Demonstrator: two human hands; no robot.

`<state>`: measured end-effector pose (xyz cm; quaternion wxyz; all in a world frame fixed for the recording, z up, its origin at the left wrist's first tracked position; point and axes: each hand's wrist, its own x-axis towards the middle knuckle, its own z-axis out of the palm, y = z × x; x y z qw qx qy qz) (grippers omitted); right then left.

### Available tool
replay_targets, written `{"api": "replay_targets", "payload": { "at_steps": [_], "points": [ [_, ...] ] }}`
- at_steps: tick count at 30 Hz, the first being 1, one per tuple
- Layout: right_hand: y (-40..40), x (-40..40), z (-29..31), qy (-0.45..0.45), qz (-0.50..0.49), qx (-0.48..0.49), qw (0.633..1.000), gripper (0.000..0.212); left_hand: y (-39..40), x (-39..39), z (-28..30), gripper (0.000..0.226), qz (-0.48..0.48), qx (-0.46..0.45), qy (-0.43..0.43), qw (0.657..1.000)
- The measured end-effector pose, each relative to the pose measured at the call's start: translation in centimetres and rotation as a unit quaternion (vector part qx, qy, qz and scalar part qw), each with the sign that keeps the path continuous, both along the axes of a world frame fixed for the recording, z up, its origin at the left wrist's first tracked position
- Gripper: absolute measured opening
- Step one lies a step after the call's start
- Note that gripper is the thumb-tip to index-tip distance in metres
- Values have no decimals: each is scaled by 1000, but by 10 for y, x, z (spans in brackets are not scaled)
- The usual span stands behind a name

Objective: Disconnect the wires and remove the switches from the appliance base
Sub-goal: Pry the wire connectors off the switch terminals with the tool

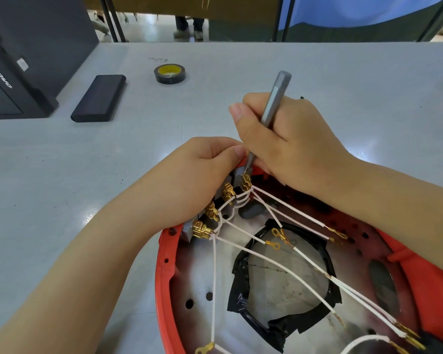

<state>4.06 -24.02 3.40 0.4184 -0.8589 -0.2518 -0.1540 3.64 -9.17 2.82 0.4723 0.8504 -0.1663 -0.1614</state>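
The red appliance base (pixel 164 254) lies open on the grey table, its metal inside facing up. A row of grey switches (pixel 189 229) with gold terminals (pixel 227 193) sits along its upper left rim. White wires (pixel 287 270) run from the terminals across the base, several ending in loose gold ring lugs. My left hand (pixel 189 180) grips the rim and the switch row from outside. My right hand (pixel 287 141) holds a grey metal screwdriver (pixel 275 103) like a pen, its tip at the topmost switch's terminal (pixel 246 178).
A roll of black tape with a yellow core (pixel 169 73) and a black flat case (pixel 99 98) lie on the far table. A black computer case (pixel 18 54) stands at the left edge. Black tape (pixel 243 284) rings the opening in the base.
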Motion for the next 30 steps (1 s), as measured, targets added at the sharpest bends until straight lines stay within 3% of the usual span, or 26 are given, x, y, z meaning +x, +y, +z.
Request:
{"api": "replay_targets", "payload": {
  "at_steps": [4,13,22,30],
  "points": [
    [0,8,5,92,30,18,995,42,2,1,-1,36,13,-24,12,1000],
    [1,15,14,151,41,-30,987,46,1,1,1,31,4,-11,19,1000],
    [-4,6,5,73,24,30,997,42,1,-1,2,32,-4,-12,9,1000],
    [-3,1,2,-3,24,-12,1000,38,1,-2,1,33,-4,11,-11,1000]
  ]
}}
